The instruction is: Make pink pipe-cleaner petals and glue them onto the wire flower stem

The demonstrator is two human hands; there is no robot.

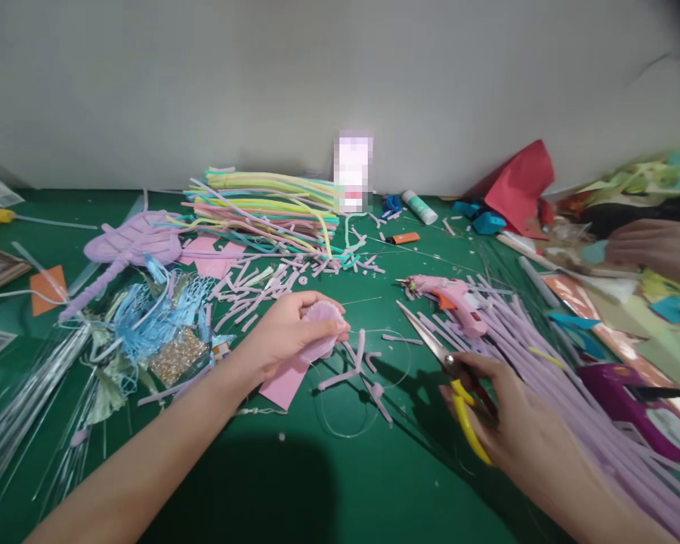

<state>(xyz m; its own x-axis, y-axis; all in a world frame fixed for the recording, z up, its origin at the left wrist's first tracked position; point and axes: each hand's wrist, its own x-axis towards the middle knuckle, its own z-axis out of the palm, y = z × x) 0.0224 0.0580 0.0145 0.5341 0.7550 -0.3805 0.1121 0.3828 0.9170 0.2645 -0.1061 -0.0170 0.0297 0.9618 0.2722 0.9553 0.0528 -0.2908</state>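
- Meeting a grey wall (pixel 283 91) beyond the pink glue gun (pixel 452 295): a green tabletop (pixel 379 476).
- Left of the glue gun: a rounded lilac piece (pixel 318 348), edge ridged, pinched by the left hand (pixel 289 329).
- Nearer than the glue gun: scissors (pixel 449 364) gripped by the right hand (pixel 502 408).

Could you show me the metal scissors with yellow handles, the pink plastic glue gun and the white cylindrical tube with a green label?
Metal scissors with yellow handles (pixel 448 361): head view, near the pivot.
Pink plastic glue gun (pixel 454 292): head view, on its body.
White cylindrical tube (pixel 420 207): head view, mid-side.
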